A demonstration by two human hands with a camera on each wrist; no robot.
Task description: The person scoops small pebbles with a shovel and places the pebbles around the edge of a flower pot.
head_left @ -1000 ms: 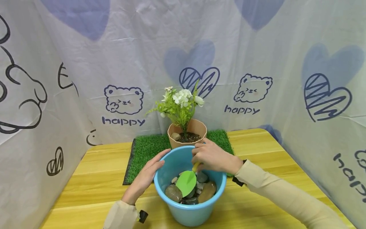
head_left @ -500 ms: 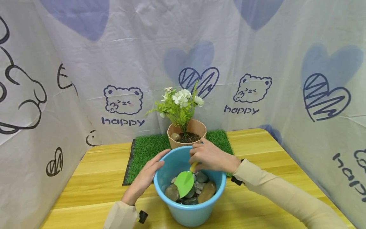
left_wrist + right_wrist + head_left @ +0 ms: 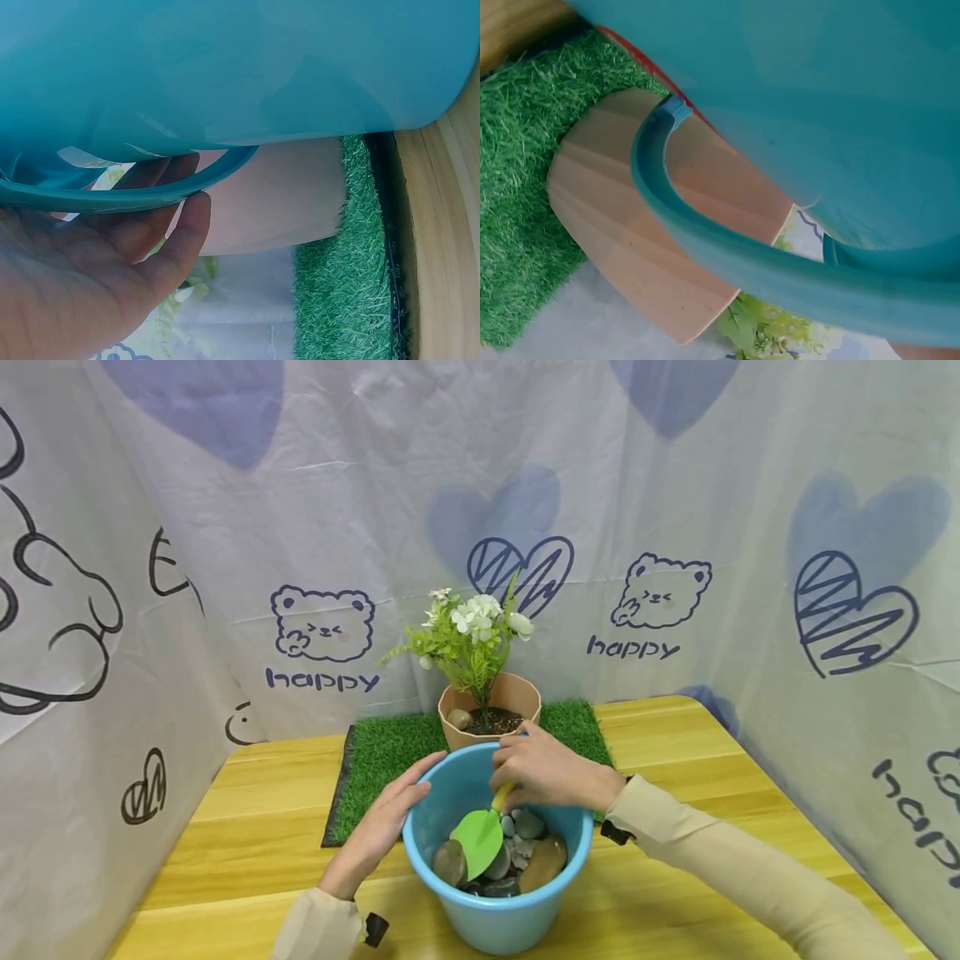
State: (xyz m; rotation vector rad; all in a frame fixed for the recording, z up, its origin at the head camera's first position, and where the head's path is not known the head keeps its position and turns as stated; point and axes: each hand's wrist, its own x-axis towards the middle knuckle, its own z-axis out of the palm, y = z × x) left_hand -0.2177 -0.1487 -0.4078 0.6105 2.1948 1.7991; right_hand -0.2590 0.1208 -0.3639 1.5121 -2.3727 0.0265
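Observation:
In the head view a light-blue bucket (image 3: 501, 920) stands on the table with stones (image 3: 545, 863) inside. My right hand (image 3: 553, 770) grips the yellow handle of a small trowel (image 3: 478, 842) above the far right side of the bucket. The trowel's green leaf-shaped blade slants down among the stones, against a large brown stone (image 3: 450, 862) on the left. My left hand (image 3: 380, 818) holds the bucket's left edge. In the left wrist view, fingers (image 3: 184, 236) of that hand pass around a curved blue strip (image 3: 127, 196) at the bucket's top. The right wrist view barely shows the right hand.
Right behind the bucket, a beige flowerpot (image 3: 517, 693) holds dark soil, a stone and a plant with white flowers (image 3: 477, 617). It stands on a green turf mat (image 3: 386, 739). A wooden table (image 3: 247, 827) lies beneath, with printed curtains (image 3: 360, 510) around.
My right hand has shifted a little left with the trowel, and its blade has slid left. The large brown stone at the left looks tipped more upright. My left hand has stayed put.

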